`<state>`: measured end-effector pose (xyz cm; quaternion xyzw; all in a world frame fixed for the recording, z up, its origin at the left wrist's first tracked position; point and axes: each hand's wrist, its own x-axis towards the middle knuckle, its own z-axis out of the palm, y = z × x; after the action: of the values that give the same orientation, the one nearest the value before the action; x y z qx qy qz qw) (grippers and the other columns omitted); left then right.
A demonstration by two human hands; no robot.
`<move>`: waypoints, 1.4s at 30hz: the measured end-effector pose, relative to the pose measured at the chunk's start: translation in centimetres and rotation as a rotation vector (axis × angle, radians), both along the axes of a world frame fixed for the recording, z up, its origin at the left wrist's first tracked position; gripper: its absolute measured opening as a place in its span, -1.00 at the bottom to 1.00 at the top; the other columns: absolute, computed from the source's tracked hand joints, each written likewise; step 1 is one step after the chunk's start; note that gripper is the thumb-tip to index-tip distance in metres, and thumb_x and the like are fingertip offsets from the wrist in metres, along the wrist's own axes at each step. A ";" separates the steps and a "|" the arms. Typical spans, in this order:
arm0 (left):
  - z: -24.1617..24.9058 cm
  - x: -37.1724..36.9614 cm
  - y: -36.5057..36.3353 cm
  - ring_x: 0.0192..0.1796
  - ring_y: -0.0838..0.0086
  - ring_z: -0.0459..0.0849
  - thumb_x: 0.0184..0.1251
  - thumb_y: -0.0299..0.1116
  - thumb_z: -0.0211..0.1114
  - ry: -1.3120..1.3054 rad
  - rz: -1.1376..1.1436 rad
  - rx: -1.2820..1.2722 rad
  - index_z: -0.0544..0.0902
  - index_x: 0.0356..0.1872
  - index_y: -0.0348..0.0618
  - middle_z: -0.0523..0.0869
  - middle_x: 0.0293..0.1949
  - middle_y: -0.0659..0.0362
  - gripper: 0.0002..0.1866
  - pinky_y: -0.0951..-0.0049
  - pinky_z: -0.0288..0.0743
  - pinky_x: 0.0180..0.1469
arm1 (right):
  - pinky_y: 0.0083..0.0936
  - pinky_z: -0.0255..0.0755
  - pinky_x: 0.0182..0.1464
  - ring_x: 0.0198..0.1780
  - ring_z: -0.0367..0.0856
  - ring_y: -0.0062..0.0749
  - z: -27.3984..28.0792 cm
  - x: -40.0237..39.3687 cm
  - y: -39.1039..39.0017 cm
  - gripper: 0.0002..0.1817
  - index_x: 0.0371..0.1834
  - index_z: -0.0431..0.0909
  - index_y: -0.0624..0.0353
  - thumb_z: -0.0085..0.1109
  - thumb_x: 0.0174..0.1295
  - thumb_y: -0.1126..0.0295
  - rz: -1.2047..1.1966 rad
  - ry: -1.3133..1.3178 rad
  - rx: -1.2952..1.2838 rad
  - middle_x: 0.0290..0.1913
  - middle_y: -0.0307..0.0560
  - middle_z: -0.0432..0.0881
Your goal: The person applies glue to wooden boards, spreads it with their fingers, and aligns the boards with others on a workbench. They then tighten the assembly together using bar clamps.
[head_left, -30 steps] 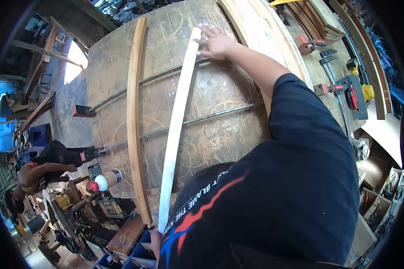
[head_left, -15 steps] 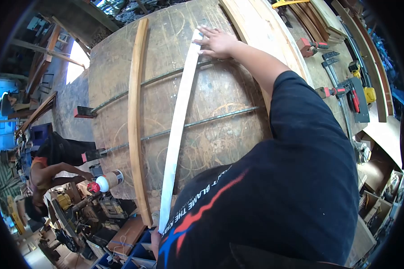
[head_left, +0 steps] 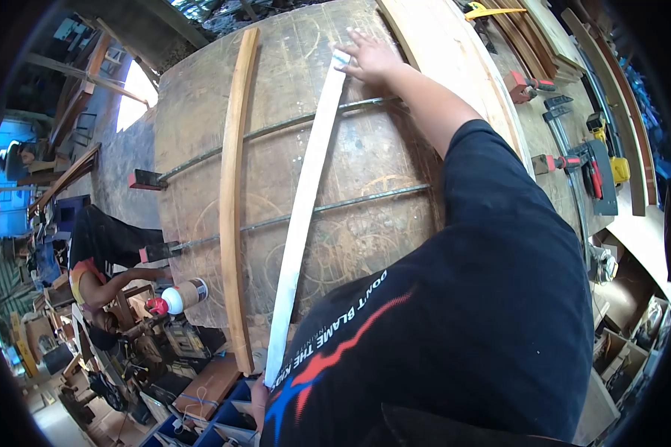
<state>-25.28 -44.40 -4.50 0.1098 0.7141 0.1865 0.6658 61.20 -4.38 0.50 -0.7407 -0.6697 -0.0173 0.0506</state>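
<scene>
A long wooden strip with a white upper face lies slantwise across the worn table. My right hand is at its far end, fingers spread, the lower ones touching or just above the tip. My left hand is at the near end beyond the table edge. It appears closed on the strip, though my shirt hides most of it. Beside the strip, a bare wooden strip rests across two long metal clamp bars, the upper bar and the lower bar.
A white bottle with a red cap lies by the table's edge. Another person bends there, an arm reaching toward it. Pale boards lie along the right, with red-ended clamps and a yellow tool beyond.
My right hand's fingers have spread and slid off the white-faced strip's tip toward the right. The other person has bent lower, and the whole view has shifted slightly. My left hand stays at the near end.
</scene>
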 end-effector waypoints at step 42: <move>0.1 -0.8 -0.5 -0.15 0.26 0.82 0.73 -0.19 -0.02 -0.089 0.056 0.025 0.61 0.22 -0.33 0.82 -0.09 0.01 -0.58 0.33 0.70 -0.12 | 0.32 -0.28 0.66 0.77 -0.22 0.10 0.3 -3.4 -2.4 -0.14 0.66 0.30 -0.41 -0.09 0.36 -0.51 0.049 -0.021 -0.080 0.78 0.20 -0.19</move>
<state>-26.03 -44.95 -4.41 0.0898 0.6841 0.2185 0.6901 57.79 -6.82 0.84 -0.7252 -0.6884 0.0028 0.0144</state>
